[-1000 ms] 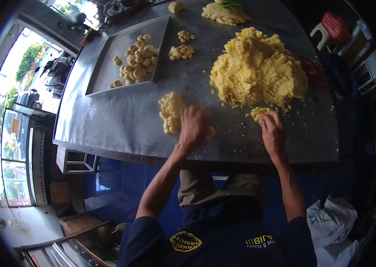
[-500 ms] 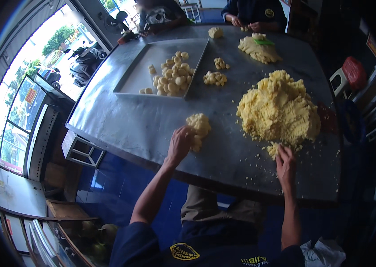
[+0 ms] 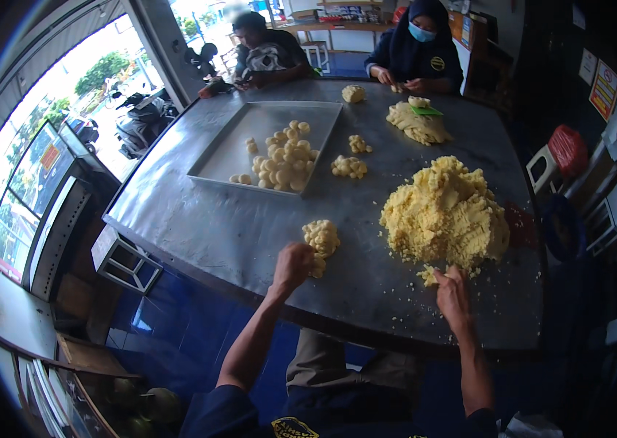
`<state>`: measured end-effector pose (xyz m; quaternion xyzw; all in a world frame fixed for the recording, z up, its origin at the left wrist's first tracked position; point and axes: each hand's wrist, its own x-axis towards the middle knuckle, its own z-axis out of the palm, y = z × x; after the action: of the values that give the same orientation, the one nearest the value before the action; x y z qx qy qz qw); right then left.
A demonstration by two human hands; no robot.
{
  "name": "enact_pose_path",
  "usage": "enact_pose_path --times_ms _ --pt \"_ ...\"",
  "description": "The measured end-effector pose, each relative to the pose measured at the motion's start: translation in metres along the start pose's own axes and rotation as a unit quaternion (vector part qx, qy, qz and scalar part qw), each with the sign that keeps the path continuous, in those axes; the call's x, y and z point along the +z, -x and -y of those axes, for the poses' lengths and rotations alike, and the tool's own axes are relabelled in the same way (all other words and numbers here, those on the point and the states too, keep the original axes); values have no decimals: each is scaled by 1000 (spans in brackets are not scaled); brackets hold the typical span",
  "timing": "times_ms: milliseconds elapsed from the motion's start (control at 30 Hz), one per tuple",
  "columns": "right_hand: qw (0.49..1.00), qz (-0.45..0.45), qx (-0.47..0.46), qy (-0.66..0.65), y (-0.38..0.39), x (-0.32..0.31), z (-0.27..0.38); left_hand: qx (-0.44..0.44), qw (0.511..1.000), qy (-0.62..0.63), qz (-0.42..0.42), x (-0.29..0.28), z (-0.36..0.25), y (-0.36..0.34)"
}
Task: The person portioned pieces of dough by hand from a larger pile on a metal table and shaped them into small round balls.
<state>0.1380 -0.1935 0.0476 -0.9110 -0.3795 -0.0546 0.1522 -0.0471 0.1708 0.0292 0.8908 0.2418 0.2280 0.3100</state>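
A small cluster of pale dough pieces (image 3: 321, 238) lies on the metal-topped table near its front edge. My left hand (image 3: 293, 266) is closed right beside it, fingers curled against the cluster's left side; whatever they hold is hidden. To the right rises a large mound of crumbly yellow dough (image 3: 443, 212). At its near edge, my right hand (image 3: 453, 293) is closed, its fingers pinching a bit of the loose yellow crumbs. Further back, a shallow metal tray (image 3: 213, 155) holds many round pale dough balls (image 3: 286, 162).
Two more clusters of dough pieces (image 3: 349, 167) sit between tray and mound. Behind them lie a smooth dough slab (image 3: 416, 123) with a green scraper (image 3: 426, 111) and a dough lump (image 3: 353, 93). Two people sit across the table, one handling dough. A white stool (image 3: 124, 259) stands left.
The view has tilted up, showing more of the people opposite. My left hand has curled closed at the dough cluster. My right fingers have drawn together at the mound's near edge.
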Motion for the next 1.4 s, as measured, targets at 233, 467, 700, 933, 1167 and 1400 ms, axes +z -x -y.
enact_pose_path --times_ms 233,467,700,933,1167,1400 --pt "993 -108 51 -4 4 6 -5 27 993 -30 -115 -18 -25 13" --pt "997 -19 48 -55 19 8 2 249 965 -80 -14 54 -60 59" --pt "993 -63 99 -15 19 5 12 231 962 -143 12 77 -112 10" --pt "992 -85 66 -63 14 17 3 300 945 -131 -5 121 -79 -19" --pt "1000 -4 18 -13 -1 6 -12 335 935 -119 16 118 -77 -32" --pt "994 -3 98 -40 24 -7 -2 296 909 -291 -43 111 -82 -6"
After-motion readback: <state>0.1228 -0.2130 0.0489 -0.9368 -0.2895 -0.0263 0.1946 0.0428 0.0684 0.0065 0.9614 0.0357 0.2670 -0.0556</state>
